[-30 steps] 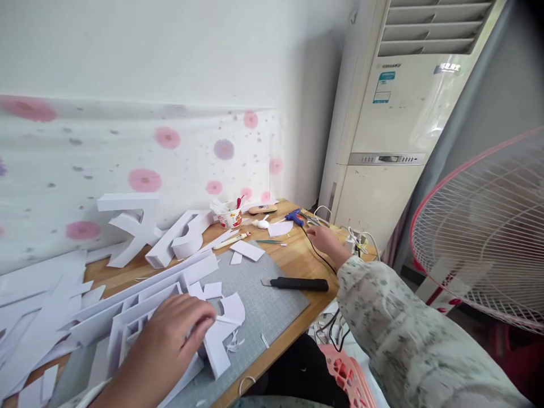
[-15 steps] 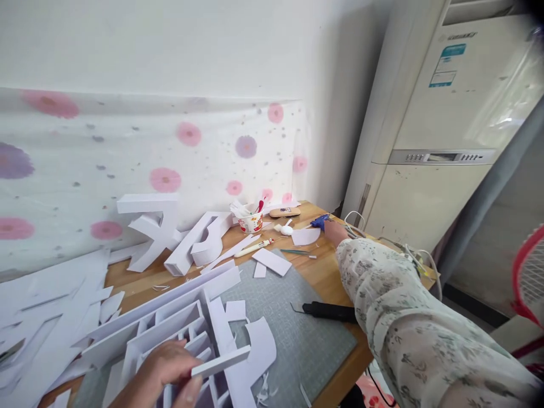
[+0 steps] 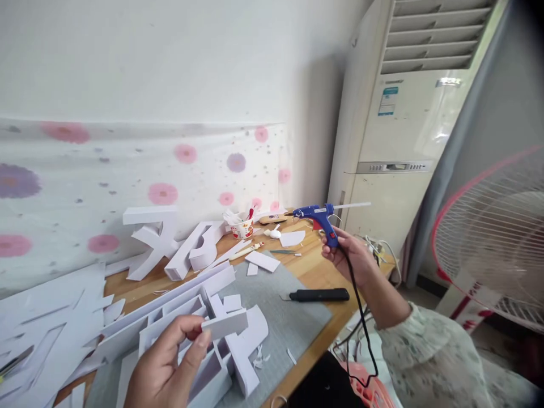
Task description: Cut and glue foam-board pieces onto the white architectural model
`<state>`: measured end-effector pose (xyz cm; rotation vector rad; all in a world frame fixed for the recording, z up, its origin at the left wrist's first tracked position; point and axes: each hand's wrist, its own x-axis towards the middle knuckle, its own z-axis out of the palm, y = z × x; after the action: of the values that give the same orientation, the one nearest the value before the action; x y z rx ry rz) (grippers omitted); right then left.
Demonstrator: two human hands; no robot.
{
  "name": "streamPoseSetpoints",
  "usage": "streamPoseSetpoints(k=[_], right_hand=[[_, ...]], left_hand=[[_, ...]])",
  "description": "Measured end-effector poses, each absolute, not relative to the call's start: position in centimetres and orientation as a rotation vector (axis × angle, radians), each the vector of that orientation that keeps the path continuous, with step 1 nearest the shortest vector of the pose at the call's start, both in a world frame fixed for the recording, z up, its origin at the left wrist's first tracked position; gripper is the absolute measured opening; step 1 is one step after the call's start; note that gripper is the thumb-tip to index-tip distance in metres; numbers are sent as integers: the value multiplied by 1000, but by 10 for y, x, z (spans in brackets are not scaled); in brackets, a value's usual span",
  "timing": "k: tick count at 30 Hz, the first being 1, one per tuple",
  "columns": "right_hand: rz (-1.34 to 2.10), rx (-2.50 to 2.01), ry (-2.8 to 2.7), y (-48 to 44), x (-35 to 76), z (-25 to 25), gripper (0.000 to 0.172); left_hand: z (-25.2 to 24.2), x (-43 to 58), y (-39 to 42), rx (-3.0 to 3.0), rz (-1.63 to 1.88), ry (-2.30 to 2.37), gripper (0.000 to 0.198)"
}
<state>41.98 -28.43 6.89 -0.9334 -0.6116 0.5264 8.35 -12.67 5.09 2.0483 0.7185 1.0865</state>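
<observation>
My left hand [image 3: 172, 354] pinches a small white foam-board strip [image 3: 226, 324] between thumb and forefinger. Just beneath it lies a white foam-board frame [image 3: 170, 309] with several compartments, partly hidden by the hand. My right hand [image 3: 351, 255] holds a blue hot glue gun [image 3: 318, 214] by its handle, up over the table's right side. A clear glue stick [image 3: 352, 205] sticks out of the gun's back, and its nozzle points left. The gun's black cord [image 3: 359, 306] hangs below the hand.
A grey cutting mat [image 3: 293, 317] bears a black cutter [image 3: 321, 294] and white offcuts. Behind stand white built-up shapes [image 3: 159, 238] and a paper cup [image 3: 242, 228] of tools. Cut sheets [image 3: 38, 334] lie left. A fan [image 3: 488, 238] and an air conditioner [image 3: 382, 187] stand right.
My right hand has lifted the glue gun from the table's back right and brought it nearer. My left hand has raised the strip slightly. The view has turned rightward.
</observation>
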Motion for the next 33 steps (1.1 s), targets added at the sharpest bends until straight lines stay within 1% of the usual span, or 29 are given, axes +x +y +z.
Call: streamPoseSetpoints(k=[2,4,8,13,15,18,19,24,25,27,30,33], right_hand=[[681,-707,-624,-303,379,59,37],[737,-629,-612,-317,345,51,33],[777,-684,-607,-336,303,36,36],[852,-744,-607,-349,285,17,36],[865,-739,-615,-350,281,12,30],[848,-705,-636,-353,275,5,16],[851,-699,-649,-355,273,2,15],[1016,-746,-731,-366,261,-15,30],[1051,-762,-740,-368,258,-18,30],[1070,-803,-750,-372,254,-25,26],[1017,-916,-781,-378,250,-32,23],[975,-1083,-849,-384,248,-34,26]], left_hand=[[52,81,-138,1997,1072,742,31],[49,76,-152,1960,1052,746,29],[38,61,-176,1922,977,738,23],[29,41,-189,1945,935,763,21],[27,36,-190,1956,916,762,20],[27,36,-192,1959,886,757,19],[29,38,-193,1966,883,745,18],[39,45,-198,2171,929,556,6],[40,45,-199,2222,922,523,4],[39,44,-198,2263,913,491,5],[35,43,-197,2110,946,572,3],[32,45,-198,1765,950,667,14]])
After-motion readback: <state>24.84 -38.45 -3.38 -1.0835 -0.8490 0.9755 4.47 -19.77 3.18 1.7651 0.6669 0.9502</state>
